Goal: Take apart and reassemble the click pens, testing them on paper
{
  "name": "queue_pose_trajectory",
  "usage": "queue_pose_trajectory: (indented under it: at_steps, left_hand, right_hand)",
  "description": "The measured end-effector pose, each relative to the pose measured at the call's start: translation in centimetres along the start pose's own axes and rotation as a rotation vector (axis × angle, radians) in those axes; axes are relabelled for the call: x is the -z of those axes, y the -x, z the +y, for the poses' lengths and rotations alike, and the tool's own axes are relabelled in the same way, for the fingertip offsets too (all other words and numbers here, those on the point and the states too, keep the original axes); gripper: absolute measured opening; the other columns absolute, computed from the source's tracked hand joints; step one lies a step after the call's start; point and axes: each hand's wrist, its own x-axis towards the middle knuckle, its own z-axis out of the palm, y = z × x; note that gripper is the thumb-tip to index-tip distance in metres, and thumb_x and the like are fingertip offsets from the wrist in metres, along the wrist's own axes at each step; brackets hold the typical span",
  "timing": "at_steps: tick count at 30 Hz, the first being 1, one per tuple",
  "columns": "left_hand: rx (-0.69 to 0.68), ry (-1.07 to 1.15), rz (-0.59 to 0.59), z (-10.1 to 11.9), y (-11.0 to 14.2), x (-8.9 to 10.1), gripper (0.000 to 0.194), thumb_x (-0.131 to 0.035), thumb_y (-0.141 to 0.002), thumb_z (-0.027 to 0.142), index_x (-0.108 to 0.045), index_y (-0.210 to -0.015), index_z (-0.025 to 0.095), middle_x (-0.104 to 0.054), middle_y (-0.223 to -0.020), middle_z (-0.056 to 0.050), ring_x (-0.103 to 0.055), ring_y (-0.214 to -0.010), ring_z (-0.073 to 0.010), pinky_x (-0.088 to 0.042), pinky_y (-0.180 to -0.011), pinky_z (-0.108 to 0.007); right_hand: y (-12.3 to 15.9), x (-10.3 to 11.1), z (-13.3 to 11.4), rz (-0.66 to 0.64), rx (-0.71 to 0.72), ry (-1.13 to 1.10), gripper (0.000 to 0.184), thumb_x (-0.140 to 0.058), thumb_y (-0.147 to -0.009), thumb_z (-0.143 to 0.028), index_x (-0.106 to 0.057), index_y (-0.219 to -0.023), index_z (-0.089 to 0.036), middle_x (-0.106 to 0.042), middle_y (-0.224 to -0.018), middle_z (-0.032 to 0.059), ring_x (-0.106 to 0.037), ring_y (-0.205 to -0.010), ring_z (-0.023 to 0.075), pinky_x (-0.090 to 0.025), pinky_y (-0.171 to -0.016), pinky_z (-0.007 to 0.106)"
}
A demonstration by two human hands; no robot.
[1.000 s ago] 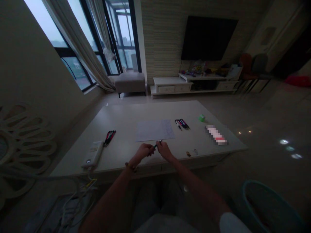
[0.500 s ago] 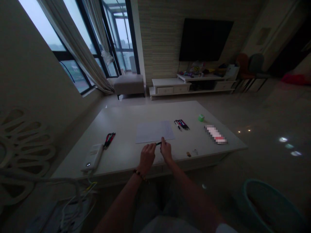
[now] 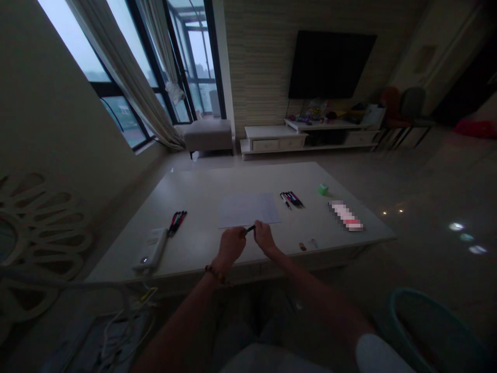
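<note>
A slim dark pen with a greenish middle (image 3: 249, 229) is held up between my hands, just off the near edge of a sheet of paper (image 3: 243, 207). My left hand (image 3: 232, 244), with a beaded bracelet at the wrist, closes round the pen's left end. At the other, darker end my right hand (image 3: 264, 238) has its fingers closed; they hide the tip. Faint writing shows on the paper's right side. Right of the sheet lies a group of pens (image 3: 293, 199), and a second bunch of pens (image 3: 177, 223) rests to the left.
A white power strip (image 3: 151, 249) with a cable sits on the left of the white table (image 3: 202, 254). Toward the right are a green cube (image 3: 323, 189), a blurred-out phone-shaped object (image 3: 347, 215) and two small items (image 3: 302, 246). A teal-rimmed basin (image 3: 396, 295) stands on the floor.
My left hand has shifted a little left and my right hand slightly away from it, so more of the pen shows between them. The view has moved slightly.
</note>
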Motion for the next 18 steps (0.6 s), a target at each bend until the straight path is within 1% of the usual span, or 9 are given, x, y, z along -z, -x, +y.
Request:
queue_pose_trajectory:
  at_steps: [3,4,5,6,7,9,12,15,18]
  left_hand:
    - [0.018,0.389,-0.351,-1.5,-1.1,1.6,0.026,-0.043,-0.079,0.027,-0.063,-0.07,0.013,-0.059,-0.056,-0.002,-0.047,-0.049,-0.009,-0.034,-0.05,-0.022]
    - [0.004,0.464,-0.404,-2.0,-1.4,1.7,0.028,-0.044,-0.079,0.03,-0.063,-0.069,0.012,-0.057,-0.054,-0.001,-0.045,-0.047,-0.0082,-0.033,-0.048,-0.021]
    - [-0.015,0.502,-0.403,-2.4,-1.5,1.5,0.028,-0.044,-0.079,0.031,-0.063,-0.069,0.012,-0.057,-0.053,-0.001,-0.045,-0.047,-0.0077,-0.033,-0.048,-0.02]
    - [-0.036,0.502,-0.353,-2.7,-1.5,1.1,0.027,-0.045,-0.078,0.03,-0.063,-0.07,0.012,-0.057,-0.055,-0.001,-0.045,-0.047,-0.0077,-0.034,-0.049,-0.02]
    - [-0.054,0.472,-0.273,-2.8,-1.4,0.6,0.024,-0.046,-0.077,0.027,-0.063,-0.072,0.012,-0.059,-0.057,-0.001,-0.047,-0.049,-0.008,-0.035,-0.05,-0.02]
    - [-0.091,0.357,-0.119,-2.7,-1.0,-0.7,0.02,-0.045,-0.077,0.02,-0.064,-0.075,0.014,-0.062,-0.063,-0.002,-0.051,-0.055,-0.0094,-0.038,-0.055,-0.021]
    - [-0.121,0.16,0.025,-2.1,-0.3,-2.3,0.022,-0.043,-0.078,0.014,-0.065,-0.081,0.017,-0.066,-0.072,-0.004,-0.056,-0.067,-0.0127,-0.039,-0.065,-0.024]
    - [-0.134,0.028,0.063,-1.9,0.0,-2.7,0.023,-0.044,-0.079,0.014,-0.065,-0.089,0.019,-0.067,-0.082,-0.005,-0.059,-0.077,-0.0152,-0.04,-0.071,-0.026]
    - [-0.149,-0.048,0.001,-2.4,-0.3,-2.8,0.024,-0.043,-0.08,0.013,-0.065,-0.088,0.02,-0.067,-0.082,-0.005,-0.06,-0.078,-0.0157,-0.039,-0.072,-0.026]
  right_hand:
    - [0.1,0.9,0.2,-0.177,0.113,-0.118,0.044,-0.03,-0.086,-0.044,-0.041,-0.052,-0.019,-0.04,-0.044,-0.0038,-0.037,-0.042,0.0088,-0.029,-0.045,0.021]
    - [0.1,1.1,0.4,-0.228,0.146,-0.161,0.043,-0.032,-0.085,-0.047,-0.043,-0.054,-0.019,-0.041,-0.046,-0.0039,-0.038,-0.044,0.0085,-0.03,-0.046,0.021]
    - [0.1,1.2,0.6,-0.257,0.16,-0.199,0.042,-0.035,-0.084,-0.05,-0.045,-0.058,-0.018,-0.043,-0.049,-0.004,-0.038,-0.045,0.0083,-0.03,-0.046,0.021]
    - [0.0,1.3,0.9,-0.263,0.149,-0.228,0.041,-0.037,-0.082,-0.052,-0.046,-0.06,-0.018,-0.043,-0.051,-0.0042,-0.038,-0.045,0.0081,-0.03,-0.045,0.02]
    - [0.0,1.3,1.2,-0.255,0.113,-0.245,0.042,-0.039,-0.08,-0.055,-0.047,-0.062,-0.018,-0.043,-0.05,-0.0045,-0.037,-0.044,0.0079,-0.029,-0.044,0.02]
    - [0.0,1.2,1.7,-0.223,0.014,-0.254,0.046,-0.041,-0.077,-0.06,-0.045,-0.058,-0.018,-0.04,-0.047,-0.0053,-0.035,-0.04,0.0073,-0.027,-0.04,0.02]
    - [0.0,1.2,2.4,-0.214,-0.069,-0.281,0.047,-0.046,-0.073,-0.062,-0.042,-0.057,-0.018,-0.039,-0.045,-0.0056,-0.035,-0.038,0.0066,-0.025,-0.038,0.019]
    - [0.0,1.8,2.8,-0.312,-0.096,-0.307,0.042,-0.051,-0.07,-0.059,-0.045,-0.065,-0.018,-0.045,-0.05,-0.0053,-0.038,-0.04,0.0063,-0.027,-0.038,0.018]
    - [-0.3,2.5,3.0,-0.386,-0.038,-0.248,0.038,-0.055,-0.069,-0.053,-0.049,-0.066,-0.016,-0.046,-0.047,-0.0057,-0.04,-0.04,0.0063,-0.03,-0.039,0.018]
